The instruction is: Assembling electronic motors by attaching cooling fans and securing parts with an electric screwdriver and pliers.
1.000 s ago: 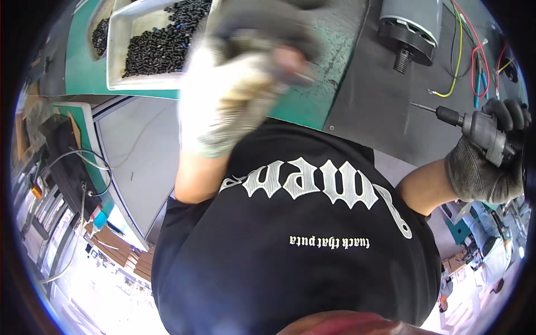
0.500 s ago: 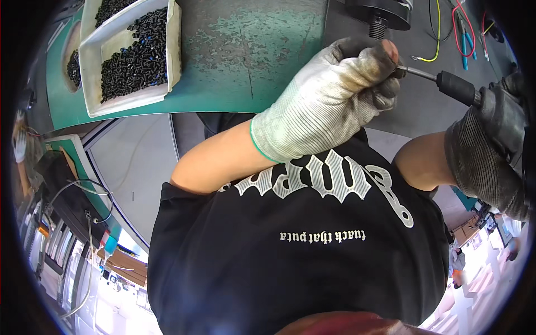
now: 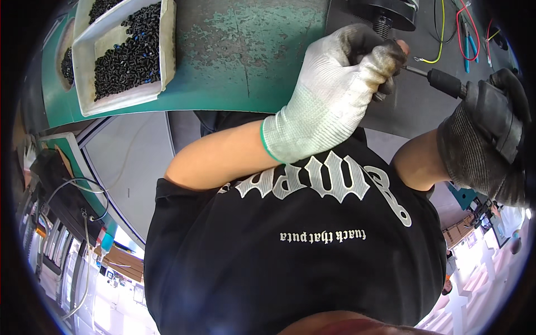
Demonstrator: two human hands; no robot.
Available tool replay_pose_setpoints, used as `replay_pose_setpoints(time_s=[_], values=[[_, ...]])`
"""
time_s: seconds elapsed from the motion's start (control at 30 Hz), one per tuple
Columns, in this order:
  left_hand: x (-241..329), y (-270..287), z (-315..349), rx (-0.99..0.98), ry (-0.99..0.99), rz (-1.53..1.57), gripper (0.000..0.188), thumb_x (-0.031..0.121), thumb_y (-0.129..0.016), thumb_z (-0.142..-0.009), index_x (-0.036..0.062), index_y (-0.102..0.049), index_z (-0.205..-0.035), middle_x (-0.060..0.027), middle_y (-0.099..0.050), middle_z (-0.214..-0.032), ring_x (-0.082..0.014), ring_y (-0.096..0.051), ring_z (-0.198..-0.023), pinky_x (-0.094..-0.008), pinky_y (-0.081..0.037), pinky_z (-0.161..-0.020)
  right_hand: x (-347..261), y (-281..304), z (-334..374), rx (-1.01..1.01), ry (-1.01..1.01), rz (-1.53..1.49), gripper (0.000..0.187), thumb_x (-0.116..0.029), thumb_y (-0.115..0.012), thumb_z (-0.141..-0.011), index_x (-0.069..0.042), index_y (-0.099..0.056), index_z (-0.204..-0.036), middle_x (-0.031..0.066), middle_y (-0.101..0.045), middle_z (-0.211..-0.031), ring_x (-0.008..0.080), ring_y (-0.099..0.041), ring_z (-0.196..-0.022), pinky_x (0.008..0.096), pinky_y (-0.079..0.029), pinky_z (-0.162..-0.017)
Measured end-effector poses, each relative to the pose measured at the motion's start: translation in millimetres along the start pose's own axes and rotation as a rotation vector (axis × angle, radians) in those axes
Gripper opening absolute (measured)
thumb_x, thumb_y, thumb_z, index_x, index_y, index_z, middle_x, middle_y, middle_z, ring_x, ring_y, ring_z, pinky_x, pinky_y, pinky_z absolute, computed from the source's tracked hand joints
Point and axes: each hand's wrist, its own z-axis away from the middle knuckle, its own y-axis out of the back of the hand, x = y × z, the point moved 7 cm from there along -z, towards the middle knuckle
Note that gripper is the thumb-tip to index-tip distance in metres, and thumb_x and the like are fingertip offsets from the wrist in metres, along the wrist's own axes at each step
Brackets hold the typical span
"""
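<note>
My left hand (image 3: 340, 89), in a white glove with dirty dark fingers, is closed in a pinch; whatever its fingertips grip is hidden. One bare fingertip pokes out of the glove. Wrapped in a dark ribbed glove, my right hand (image 3: 483, 145) grips a black power screwdriver (image 3: 444, 82) at the right edge. Its thin metal bit points left and ends at the left fingertips. Just beyond the left hand is a round black part (image 3: 385, 12) with a threaded neck, close to the knuckles.
A white bin (image 3: 167, 44) of small black pieces stands on the worn green mat (image 3: 223, 61) at left, beside another container. Yellow wire (image 3: 441, 33), red wire (image 3: 459, 17) and blue-handled pliers (image 3: 467, 53) lie at the far right. Another person's gloved hand (image 3: 29, 156) shows at the left rim.
My left hand has shifted slightly right and its wrist has turned more upright. The right hand and screwdriver have moved a little left. The whole view has shifted slightly.
</note>
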Motion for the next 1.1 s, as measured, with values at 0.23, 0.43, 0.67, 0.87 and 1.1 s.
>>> replay_pose_setpoints(time_s=[0.23,0.43,0.67,0.87,1.1], values=[[-1.8,-9.2,-2.7,-0.053,0.053,-0.150,0.026,0.028,-0.061,-0.095,0.0047,-0.056,-0.106,-0.0010,-0.056,-0.080,-0.0043,-0.046,-0.059,-0.0185,-0.038,-0.055,-9.3,21.8,-3.6,0.031,0.024,0.069,0.021,-0.011,-0.064,-0.086,-0.004,-0.061,-0.106,0.0107,-0.064,-0.096,0.0236,-0.060,-0.084,0.0361,-0.051,-0.083],[-6.2,-12.0,-8.0,-0.163,0.199,-0.071,0.025,0.027,-0.057,-0.097,0.0043,-0.055,-0.108,-0.0005,-0.053,-0.077,-0.0026,-0.036,-0.053,-0.0179,-0.031,-0.051,-19.9,41.8,-7.7,0.047,0.048,0.127,0.020,-0.011,-0.063,-0.087,-0.003,-0.061,-0.105,0.0116,-0.064,-0.096,0.0243,-0.061,-0.085,0.0369,-0.051,-0.084],[0.5,-10.8,-0.9,-0.051,0.088,-0.142,0.038,0.039,-0.055,-0.098,0.0024,-0.058,-0.088,0.0024,-0.054,-0.072,-0.0021,-0.043,-0.059,-0.0209,-0.039,-0.055,-10.7,32.8,-4.1,0.053,0.059,0.176,0.020,-0.011,-0.062,-0.088,-0.002,-0.060,-0.105,0.0127,-0.064,-0.096,0.0251,-0.061,-0.086,0.0378,-0.052,-0.084],[-11.0,-3.4,-1.7,0.027,0.174,0.006,0.038,0.040,-0.055,-0.098,0.0026,-0.055,-0.095,-0.0009,-0.056,-0.072,-0.0019,-0.046,-0.054,-0.0206,-0.040,-0.051,-5.6,33.0,-1.9,0.063,0.073,0.212,0.020,-0.011,-0.061,-0.088,-0.001,-0.060,-0.105,0.0136,-0.064,-0.097,0.0258,-0.061,-0.088,0.0386,-0.052,-0.085],[-6.4,-5.2,-8.8,-0.072,0.188,0.031,0.041,0.044,-0.054,-0.098,0.0023,-0.054,-0.099,-0.0039,-0.058,-0.072,-0.0035,-0.044,-0.051,-0.0203,-0.040,-0.050,-10.3,40.1,-2.4,0.081,0.104,0.280,0.020,-0.011,-0.059,-0.089,0.001,-0.060,-0.105,0.0147,-0.064,-0.097,0.0267,-0.061,-0.089,0.0395,-0.052,-0.085]])
